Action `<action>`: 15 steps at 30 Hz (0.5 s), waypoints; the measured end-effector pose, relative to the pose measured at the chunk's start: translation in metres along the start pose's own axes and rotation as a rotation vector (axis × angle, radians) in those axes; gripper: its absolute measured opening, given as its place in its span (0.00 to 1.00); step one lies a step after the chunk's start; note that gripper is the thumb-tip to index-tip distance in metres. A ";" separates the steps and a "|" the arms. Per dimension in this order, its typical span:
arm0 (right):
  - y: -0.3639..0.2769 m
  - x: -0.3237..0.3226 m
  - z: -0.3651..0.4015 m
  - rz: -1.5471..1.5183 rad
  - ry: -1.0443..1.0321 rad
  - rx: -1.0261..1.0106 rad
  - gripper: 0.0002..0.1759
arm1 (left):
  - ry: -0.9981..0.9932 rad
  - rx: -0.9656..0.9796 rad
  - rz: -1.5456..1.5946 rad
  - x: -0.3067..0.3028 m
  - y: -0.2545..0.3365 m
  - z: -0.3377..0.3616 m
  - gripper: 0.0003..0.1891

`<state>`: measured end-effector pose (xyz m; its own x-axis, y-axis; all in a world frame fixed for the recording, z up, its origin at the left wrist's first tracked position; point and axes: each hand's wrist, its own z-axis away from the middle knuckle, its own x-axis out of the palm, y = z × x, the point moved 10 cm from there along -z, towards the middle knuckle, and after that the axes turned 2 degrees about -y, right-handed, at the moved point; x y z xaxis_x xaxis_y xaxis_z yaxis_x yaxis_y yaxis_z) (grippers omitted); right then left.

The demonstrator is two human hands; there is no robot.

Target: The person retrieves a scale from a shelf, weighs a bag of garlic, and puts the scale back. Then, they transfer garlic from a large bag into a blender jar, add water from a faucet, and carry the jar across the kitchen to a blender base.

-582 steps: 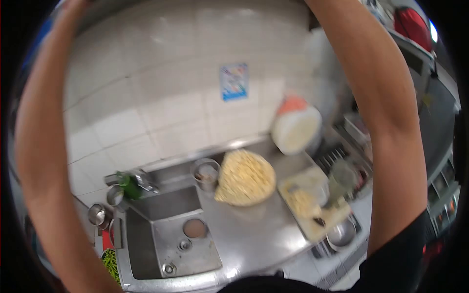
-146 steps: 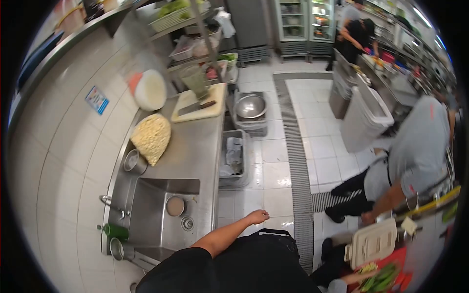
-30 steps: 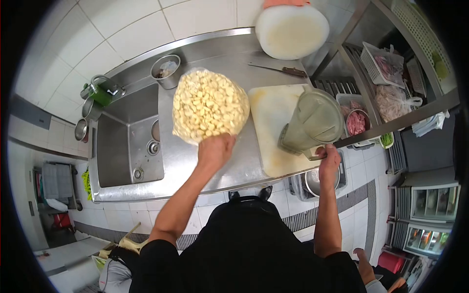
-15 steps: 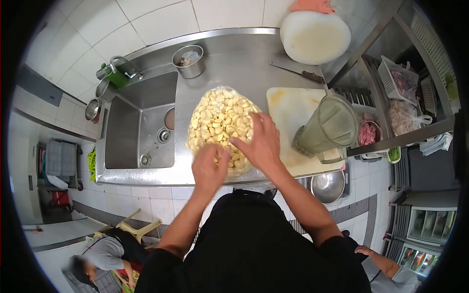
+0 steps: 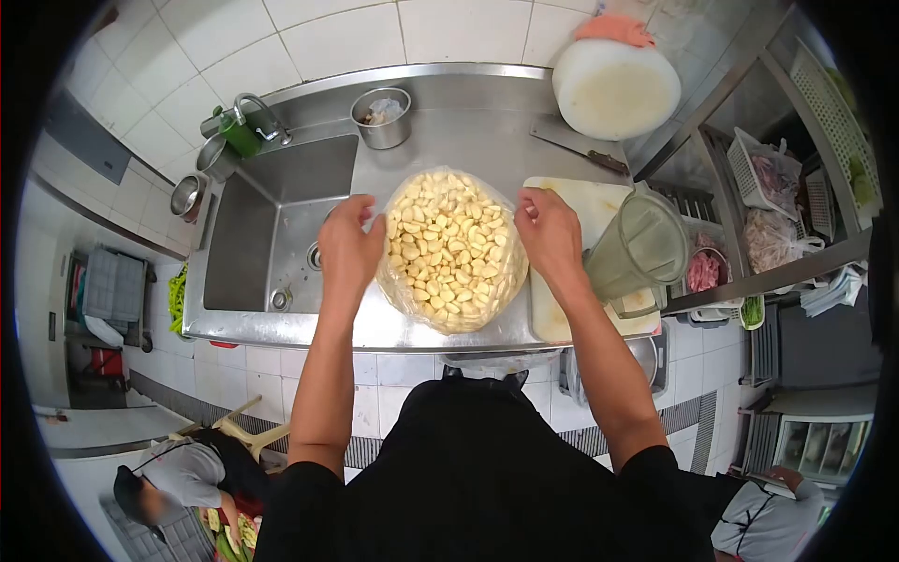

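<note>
A clear plastic bag (image 5: 517, 272) full of peeled garlic cloves (image 5: 449, 239) sits on the steel counter, its mouth spread wide and the cloves showing at the top. My left hand (image 5: 351, 245) is at the bag's left edge, fingers curled and thumb toward the bag. On the opposite edge, my right hand (image 5: 554, 234) has its fingers bent in against the thumb. Both hands appear to pinch the thin plastic, though the film is hard to see at the fingertips.
Left of the bag is a sink (image 5: 253, 244) with a faucet (image 5: 267, 122). A metal pot (image 5: 382, 131) and a cleaver (image 5: 581, 150) lie behind. A blender jug (image 5: 639, 244) stands on the cutting board (image 5: 552, 323) at right. Two other people are behind me.
My hands have moved apart, from over the cloves to the bag's two sides. The bag's mouth is wider and rounder, with more cloves exposed. The view has shifted slightly.
</note>
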<state>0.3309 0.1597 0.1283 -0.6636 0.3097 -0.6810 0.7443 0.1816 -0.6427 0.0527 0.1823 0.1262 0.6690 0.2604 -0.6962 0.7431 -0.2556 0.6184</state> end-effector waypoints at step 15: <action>-0.009 0.123 0.014 0.211 -0.396 -0.004 0.33 | -0.096 0.261 -0.106 0.107 0.024 0.008 0.23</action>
<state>0.2415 0.1832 0.0455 -0.4742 -0.0402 -0.8795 0.8663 0.1566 -0.4743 0.1422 0.1961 0.0639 0.5736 0.2123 -0.7912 0.7711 -0.4660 0.4340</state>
